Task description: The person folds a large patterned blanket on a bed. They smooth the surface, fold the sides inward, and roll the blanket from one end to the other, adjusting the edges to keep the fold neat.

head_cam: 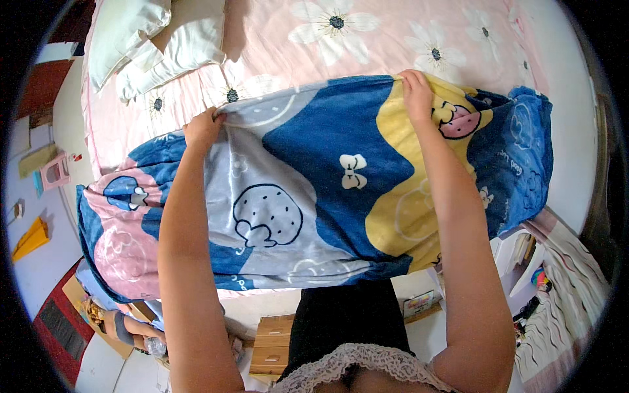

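A plush blanket [350,132] in blue, grey, yellow and pink, printed with fruit and bows, stretches wide across the near part of the bed. My left hand [204,126] grips its far edge at the grey patch, thumb and fingers closed on the cloth. Farther right, my right hand [416,96] pinches the same edge at the yellow patch. Between both hands the edge runs fairly straight, while the blanket's two ends lie bunched in folds. Beneath it is a pink bedsheet [275,44] with large white flowers.
Two white pillows [182,54] lie at the bed's far left. A wooden drawer cabinet [271,344] stands below, near my legs. On the left floor are a pink stool [55,170] and a yellow object [30,239]. A striped curtain [565,314] hangs at the lower right, beside a white shelf [521,255].
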`<state>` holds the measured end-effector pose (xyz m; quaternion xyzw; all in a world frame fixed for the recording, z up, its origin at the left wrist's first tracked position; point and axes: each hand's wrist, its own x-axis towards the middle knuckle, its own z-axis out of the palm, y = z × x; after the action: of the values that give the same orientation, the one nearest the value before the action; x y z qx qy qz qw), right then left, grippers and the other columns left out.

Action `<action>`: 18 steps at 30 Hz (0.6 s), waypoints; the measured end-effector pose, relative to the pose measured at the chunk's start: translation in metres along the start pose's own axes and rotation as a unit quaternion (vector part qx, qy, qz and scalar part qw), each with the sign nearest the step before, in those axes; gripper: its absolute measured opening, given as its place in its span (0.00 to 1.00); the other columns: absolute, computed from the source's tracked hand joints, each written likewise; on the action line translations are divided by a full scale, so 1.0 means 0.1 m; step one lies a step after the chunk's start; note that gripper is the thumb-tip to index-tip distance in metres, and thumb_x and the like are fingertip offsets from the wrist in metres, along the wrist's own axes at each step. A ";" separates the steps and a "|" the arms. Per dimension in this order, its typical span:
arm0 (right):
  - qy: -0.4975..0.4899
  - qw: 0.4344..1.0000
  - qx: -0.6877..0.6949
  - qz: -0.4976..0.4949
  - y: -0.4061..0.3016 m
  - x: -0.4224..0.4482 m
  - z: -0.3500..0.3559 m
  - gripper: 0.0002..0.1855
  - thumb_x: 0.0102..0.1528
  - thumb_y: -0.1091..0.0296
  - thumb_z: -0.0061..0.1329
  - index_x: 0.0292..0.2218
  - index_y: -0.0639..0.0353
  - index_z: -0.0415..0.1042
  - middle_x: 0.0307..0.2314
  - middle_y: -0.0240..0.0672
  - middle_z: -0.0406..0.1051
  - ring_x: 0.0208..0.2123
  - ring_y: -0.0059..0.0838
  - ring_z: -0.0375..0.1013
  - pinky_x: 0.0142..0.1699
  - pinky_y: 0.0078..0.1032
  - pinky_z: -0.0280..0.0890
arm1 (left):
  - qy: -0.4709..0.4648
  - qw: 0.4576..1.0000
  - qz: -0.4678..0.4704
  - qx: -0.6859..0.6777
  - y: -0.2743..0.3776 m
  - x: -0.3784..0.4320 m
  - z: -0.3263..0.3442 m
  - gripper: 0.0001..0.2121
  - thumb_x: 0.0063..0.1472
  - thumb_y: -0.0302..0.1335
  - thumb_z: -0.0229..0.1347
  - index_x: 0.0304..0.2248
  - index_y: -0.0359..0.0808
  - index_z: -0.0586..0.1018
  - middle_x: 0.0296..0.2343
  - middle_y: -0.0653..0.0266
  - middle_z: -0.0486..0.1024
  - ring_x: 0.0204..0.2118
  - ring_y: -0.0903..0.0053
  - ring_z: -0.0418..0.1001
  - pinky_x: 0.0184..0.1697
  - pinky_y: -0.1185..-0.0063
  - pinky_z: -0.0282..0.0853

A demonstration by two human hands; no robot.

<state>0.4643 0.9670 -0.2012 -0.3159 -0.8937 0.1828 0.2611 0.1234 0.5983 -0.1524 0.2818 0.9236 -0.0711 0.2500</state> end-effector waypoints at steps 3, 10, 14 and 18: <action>-0.035 0.999 0.010 -0.013 0.03 -0.01 -0.01 0.07 0.55 0.74 0.46 0.36 0.56 0.74 0.38 0.36 0.72 0.40 0.42 0.72 0.44 0.32 0.67 | 0.044 0.998 -0.022 0.047 0.12 -0.06 0.10 0.17 0.61 0.45 0.48 0.42 0.45 0.76 0.37 0.58 0.79 0.43 0.61 0.76 0.51 0.55 0.57; -0.079 0.995 -0.062 -0.003 0.23 -0.02 -0.39 0.12 0.56 0.68 0.45 0.42 0.54 0.72 0.45 0.37 0.68 0.46 0.41 0.69 0.49 0.34 0.65 | 0.150 0.983 -0.050 0.088 0.49 -0.31 0.20 0.19 0.56 0.35 0.52 0.49 0.46 0.72 0.46 0.64 0.73 0.51 0.68 0.68 0.52 0.55 0.58; -0.060 0.960 -0.223 0.159 0.96 -0.07 -0.73 0.15 0.57 0.68 0.41 0.45 0.52 0.70 0.46 0.37 0.68 0.45 0.40 0.70 0.50 0.35 0.65 | 0.226 0.968 0.048 0.095 0.79 -0.33 0.39 0.22 0.53 0.31 0.52 0.50 0.46 0.70 0.47 0.68 0.70 0.52 0.70 0.65 0.52 0.57 0.57; -0.158 0.897 -0.316 0.264 1.53 -0.11 -1.12 0.14 0.55 0.71 0.41 0.43 0.51 0.72 0.44 0.38 0.69 0.44 0.40 0.71 0.50 0.36 0.66 | 0.210 0.971 0.067 0.093 1.06 -0.38 0.44 0.19 0.55 0.35 0.53 0.48 0.46 0.71 0.46 0.68 0.71 0.52 0.71 0.66 0.52 0.59 0.57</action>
<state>0.6086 1.0897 -0.1908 -0.5732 -0.8176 0.0004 -0.0550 0.2282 0.6557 -0.1707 0.3739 0.9237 -0.0784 0.0272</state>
